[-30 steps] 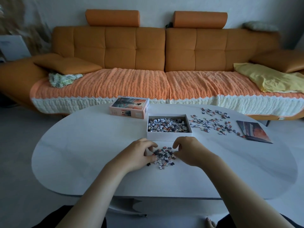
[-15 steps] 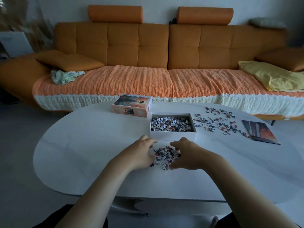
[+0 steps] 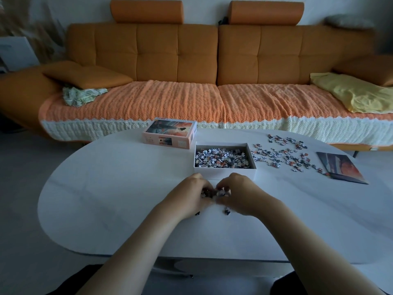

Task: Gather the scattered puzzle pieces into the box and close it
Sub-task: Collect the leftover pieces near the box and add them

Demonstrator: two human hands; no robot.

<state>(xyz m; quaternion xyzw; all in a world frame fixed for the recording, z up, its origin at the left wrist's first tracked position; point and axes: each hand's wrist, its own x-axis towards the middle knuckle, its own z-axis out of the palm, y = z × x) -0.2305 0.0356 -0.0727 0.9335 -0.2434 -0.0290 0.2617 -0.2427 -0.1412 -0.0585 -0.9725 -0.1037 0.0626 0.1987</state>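
Where both hands [image 3: 217, 195] cup, mottled pieces [image 3: 212, 192] bunch.

A white oval table [image 3: 110, 188] fills the middle of the frame, and at centre an open white box [image 3: 225, 173] sits on it holding a heap of puzzle pieces, with its pictured lid [image 3: 169, 133] just up and to the left. To the right of the box scattered pieces [image 3: 280, 154] spread toward a printed picture sheet [image 3: 341, 167] lying flat near the right edge. Lower centre, two stray pieces [image 3: 226, 211] lie on the bare tabletop below a small handful [image 3: 212, 192] cupped between two hands
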